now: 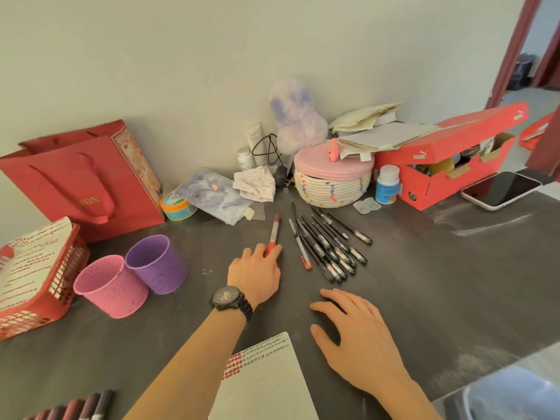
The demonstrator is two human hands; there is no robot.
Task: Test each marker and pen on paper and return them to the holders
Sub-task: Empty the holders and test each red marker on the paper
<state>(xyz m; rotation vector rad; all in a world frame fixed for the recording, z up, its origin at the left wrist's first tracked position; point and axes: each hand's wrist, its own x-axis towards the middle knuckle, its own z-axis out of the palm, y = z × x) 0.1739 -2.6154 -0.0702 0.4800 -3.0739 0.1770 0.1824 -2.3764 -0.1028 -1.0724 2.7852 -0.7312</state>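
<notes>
The frame's bottom edge cuts off a row of markers at the lower left and the test paper between the forearms. The left hand curls its fingers round a red pen, hiding the pen's near end. The right hand lies flat on the table, fingers spread, holding nothing. Black pens lie bunched just right of the red pen.

The pink holder and purple holder stand upright, touching. A red basket holds a written sheet. The contents of the Puma shoebox are unclear.

The dark grey table meets a pale wall.
</notes>
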